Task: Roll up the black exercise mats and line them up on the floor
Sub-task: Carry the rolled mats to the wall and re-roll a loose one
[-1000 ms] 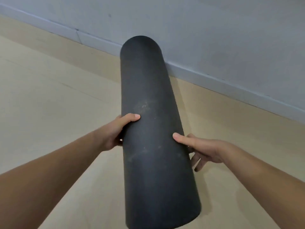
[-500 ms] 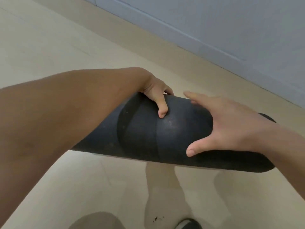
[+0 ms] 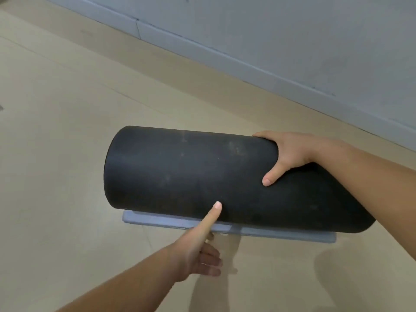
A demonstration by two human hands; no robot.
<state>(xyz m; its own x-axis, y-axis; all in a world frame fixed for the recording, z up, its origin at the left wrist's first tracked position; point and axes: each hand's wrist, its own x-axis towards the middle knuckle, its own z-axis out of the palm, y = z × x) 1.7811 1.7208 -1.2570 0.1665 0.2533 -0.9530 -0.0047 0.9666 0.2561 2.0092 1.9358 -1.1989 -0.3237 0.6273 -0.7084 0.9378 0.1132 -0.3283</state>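
A rolled black exercise mat [image 3: 191,174] lies roughly level across the middle of the head view, its left end facing the floor side. My right hand [image 3: 290,154] grips the roll near its right end, fingers over the top and thumb on the front. My left hand [image 3: 198,251] is below the roll; its straight thumb touches the roll's lower front and its fingers stretch loosely to the right, holding nothing. A grey-blue strip [image 3: 270,231] shows along the roll's underside. Whether the roll rests on the floor cannot be told.
Beige floor [image 3: 56,131] spreads to the left and front. A grey wall [image 3: 292,30] with a pale baseboard [image 3: 202,48] runs diagonally behind the roll, close to its right end.
The roll has swung from pointing away from me to lying crosswise. My left hand has come off its top and now sits beneath it; my right hand has shifted toward the right end.
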